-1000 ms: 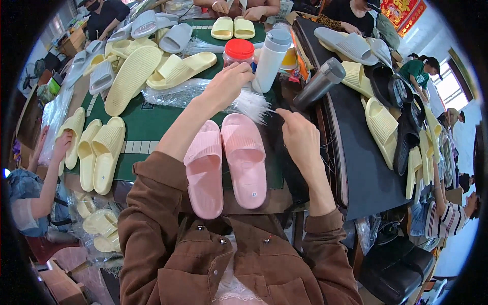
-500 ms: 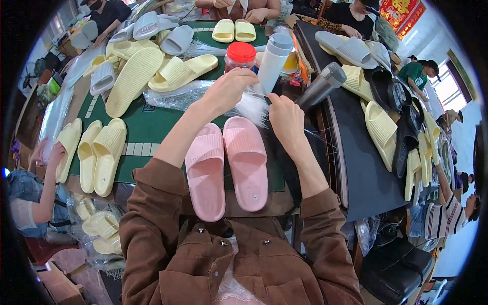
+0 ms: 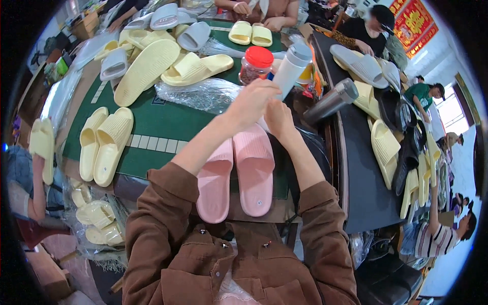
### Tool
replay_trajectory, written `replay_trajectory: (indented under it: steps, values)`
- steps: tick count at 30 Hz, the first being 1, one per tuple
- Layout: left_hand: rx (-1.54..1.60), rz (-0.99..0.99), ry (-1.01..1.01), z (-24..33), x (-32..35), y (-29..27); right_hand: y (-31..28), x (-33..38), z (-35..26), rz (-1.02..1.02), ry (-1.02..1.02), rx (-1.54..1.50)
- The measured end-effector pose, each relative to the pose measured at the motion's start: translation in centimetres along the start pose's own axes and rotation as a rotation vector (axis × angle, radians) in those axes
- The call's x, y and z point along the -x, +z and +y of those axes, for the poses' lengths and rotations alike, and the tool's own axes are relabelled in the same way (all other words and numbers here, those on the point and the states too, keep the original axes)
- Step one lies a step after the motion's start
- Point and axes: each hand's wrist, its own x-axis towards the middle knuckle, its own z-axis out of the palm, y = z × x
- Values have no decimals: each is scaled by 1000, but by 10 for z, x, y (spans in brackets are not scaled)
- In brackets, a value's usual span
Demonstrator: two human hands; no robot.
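Note:
My left hand [image 3: 254,101] and my right hand [image 3: 279,118] meet above the toe ends of two pink slide slippers. Both are closed, with fingertips pinched close together; whatever they hold is hidden or too thin to make out. Side by side at the table's near edge lie the left pink slipper [image 3: 214,190] and the right pink slipper [image 3: 255,188], toes pointing away from me. My left wrist passes over part of the left one. Just beyond my hands stand a red-lidded jar [image 3: 255,66] and a white bottle [image 3: 292,68].
Crumpled clear plastic [image 3: 198,94] lies on the green table mat [image 3: 152,109]. A cream slipper pair [image 3: 105,145] sits at left, with more slippers behind. A dark grey flask [image 3: 333,101] leans by the black right-hand table [image 3: 363,203]. At far left, another person's hand holds a cream slipper [image 3: 43,152].
My hands have come together, hiding the thin white strand and white bundle seen between them before. The person at left has moved a cream slipper off the table's edge. The view has shifted slightly.

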Motion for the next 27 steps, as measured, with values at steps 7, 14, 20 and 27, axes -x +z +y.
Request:
replay_trajectory:
  steps: [7,14,20,27]
  values:
    - [-1,186,-46,19,10,8,18,-4,6,74,-228,402]
    - [-44,230,-58,22,8,11,24,-17,10,46,-397,290]
    - [-18,212,-53,28,10,35,14,-30,36,39,-470,236]
    - [-30,230,-272,8,15,87,28,-14,41,9,-560,110]
